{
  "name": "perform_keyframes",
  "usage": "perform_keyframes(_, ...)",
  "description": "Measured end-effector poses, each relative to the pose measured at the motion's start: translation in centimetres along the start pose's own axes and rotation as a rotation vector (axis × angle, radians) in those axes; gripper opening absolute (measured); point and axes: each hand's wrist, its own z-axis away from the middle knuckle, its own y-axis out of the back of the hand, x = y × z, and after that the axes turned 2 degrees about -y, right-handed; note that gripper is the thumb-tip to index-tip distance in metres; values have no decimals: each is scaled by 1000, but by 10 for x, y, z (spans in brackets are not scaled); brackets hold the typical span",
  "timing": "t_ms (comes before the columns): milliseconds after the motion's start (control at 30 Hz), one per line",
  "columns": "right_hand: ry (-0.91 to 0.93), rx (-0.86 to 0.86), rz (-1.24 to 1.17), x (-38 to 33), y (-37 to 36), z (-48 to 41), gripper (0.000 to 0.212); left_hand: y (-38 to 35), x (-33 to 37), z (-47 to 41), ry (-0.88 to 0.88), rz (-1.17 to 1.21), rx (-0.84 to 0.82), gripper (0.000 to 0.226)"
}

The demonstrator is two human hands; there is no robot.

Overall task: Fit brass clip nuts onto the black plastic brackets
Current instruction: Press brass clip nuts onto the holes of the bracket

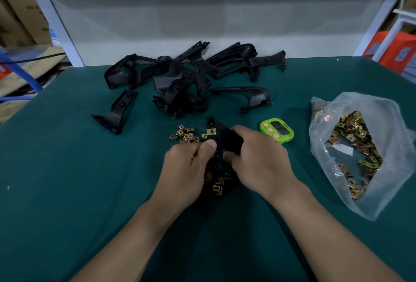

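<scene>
Landmark: the held bracket (227,137). Loose clip nuts (186,136) lie on the mat just left of its far end. Your left hand (191,169) is curled round its near stretch, thumb pressed on the edge; can't tell if a nut is pinched under it. The bracket's long axis runs away from you, far end free. One fitted nut (211,131) sits on the far tab, just beyond that thumb. Your right hand (258,160) wraps the bracket's right flank, fingers closed on it. The loose nuts are nearer your left hand, so feed from there. The timer (277,131) is right of the bracket and the nut bag (355,146) is further right, well apart.
</scene>
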Motion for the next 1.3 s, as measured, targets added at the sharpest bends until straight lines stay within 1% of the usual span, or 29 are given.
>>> perform_keyframes(100,-15,45,21,-1,-3,1,23,0,-1,0,-19,-113,18,58)
perform_keyframes(233,-50,74,50,-2,-5,1,21,-4,5,4,-52,-290,111,47)
perform_keyframes(300,-56,86,71,-1,-7,2,21,-7,6,5,-37,-362,145,51)
perform_keyframes(467,-63,91,85,-3,-10,3,20,-10,3,6,-24,-359,123,58)
perform_keyframes(700,-61,79,88,-5,-9,4,20,-12,3,4,-47,-335,93,58)
perform_keyframes(767,-70,65,62,-5,-7,4,20,-9,0,1,-40,-236,61,58)
perform_keyframes(833,-78,45,27,-6,-6,2,20,-4,0,-3,38,-28,13,55)
perform_keyframes(900,-94,24,-8,-5,-4,0,20,2,1,-8,117,207,-35,47)
perform_keyframes(933,-102,15,-27,-4,-4,-1,20,5,1,-9,134,286,-61,43)
perform_keyframes(1033,-100,-2,-50,-3,-5,-1,20,9,2,-10,175,364,-128,40)
perform_keyframes(1100,-98,2,-63,-2,-5,-2,22,10,4,-10,214,379,-113,43)
perform_keyframes(1167,-106,20,-81,-2,-5,-4,22,8,8,-10,250,444,-68,42)
perform_keyframes(1300,-131,30,-103,-1,-8,-5,21,-3,14,-10,351,622,40,29)
